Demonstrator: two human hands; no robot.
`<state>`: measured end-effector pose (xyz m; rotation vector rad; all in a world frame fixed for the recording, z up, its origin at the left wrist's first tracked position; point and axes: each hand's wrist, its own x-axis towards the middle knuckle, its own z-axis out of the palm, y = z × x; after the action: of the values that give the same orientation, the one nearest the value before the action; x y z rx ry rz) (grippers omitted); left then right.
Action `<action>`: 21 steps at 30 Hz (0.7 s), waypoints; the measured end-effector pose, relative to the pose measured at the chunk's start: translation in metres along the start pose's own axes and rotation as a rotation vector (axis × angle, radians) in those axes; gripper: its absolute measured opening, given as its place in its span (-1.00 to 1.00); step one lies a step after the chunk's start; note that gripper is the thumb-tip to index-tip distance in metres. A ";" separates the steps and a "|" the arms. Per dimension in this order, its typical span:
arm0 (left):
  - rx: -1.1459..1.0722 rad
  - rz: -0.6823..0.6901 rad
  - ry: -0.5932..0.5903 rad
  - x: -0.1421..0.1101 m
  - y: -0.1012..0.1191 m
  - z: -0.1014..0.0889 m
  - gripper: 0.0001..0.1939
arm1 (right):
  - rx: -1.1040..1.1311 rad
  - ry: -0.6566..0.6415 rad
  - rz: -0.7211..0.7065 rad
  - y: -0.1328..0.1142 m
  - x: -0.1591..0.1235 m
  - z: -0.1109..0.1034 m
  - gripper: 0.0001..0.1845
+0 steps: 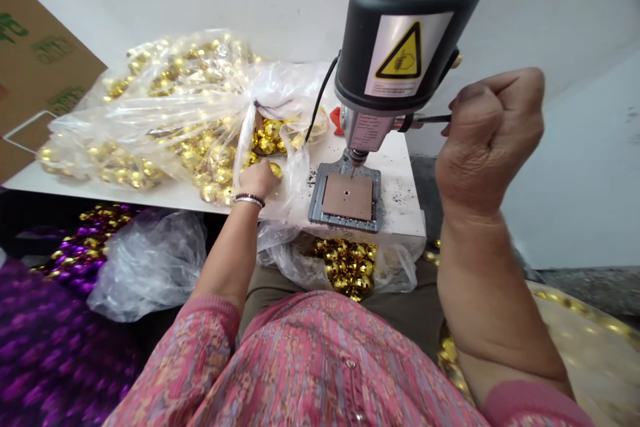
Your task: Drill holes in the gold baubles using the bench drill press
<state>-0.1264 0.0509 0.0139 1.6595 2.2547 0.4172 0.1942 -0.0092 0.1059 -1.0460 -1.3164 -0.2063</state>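
A small bench drill press (pixel 400 33) stands on a white table (pixel 400 173), its bit over a brown block (pixel 349 195) on the grey base plate. My right hand (pixel 487 137) is raised beside the drill head, fist closed around its black feed lever (pixel 433 119). My left hand (pixel 259 178) reaches into the mouth of a clear plastic bag (pixel 165 120) full of shiny gold faceted beads, fingers curled among the beads (pixel 267 133); whether it holds one is hidden.
A second clear bag of gold beads (pixel 347 265) hangs at the table's front edge above my lap. Purple and gold beads (pixel 83 247) lie low on the left with an empty plastic bag (pixel 150 260). Cardboard (pixel 35 60) leans at far left.
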 end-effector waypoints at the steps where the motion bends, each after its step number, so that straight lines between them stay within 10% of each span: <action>1: -0.023 0.037 -0.003 -0.003 0.001 0.000 -0.68 | -0.001 -0.006 0.002 0.000 0.000 0.000 -0.67; 7: -0.787 0.306 -0.182 -0.043 0.005 0.001 -0.47 | -0.010 -0.009 -0.003 0.003 0.000 0.001 -0.69; 12: -1.206 0.214 -0.505 -0.070 0.020 0.022 -0.37 | 0.028 -0.019 0.011 0.001 0.007 0.001 -0.74; 21: -0.704 0.227 -0.399 -0.068 0.057 0.049 -0.56 | -0.093 -0.157 0.358 -0.009 0.081 0.031 -0.43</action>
<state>-0.0379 0.0048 -0.0024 1.4439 1.4050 0.7496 0.1915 0.0417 0.1765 -1.3786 -1.2427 0.0867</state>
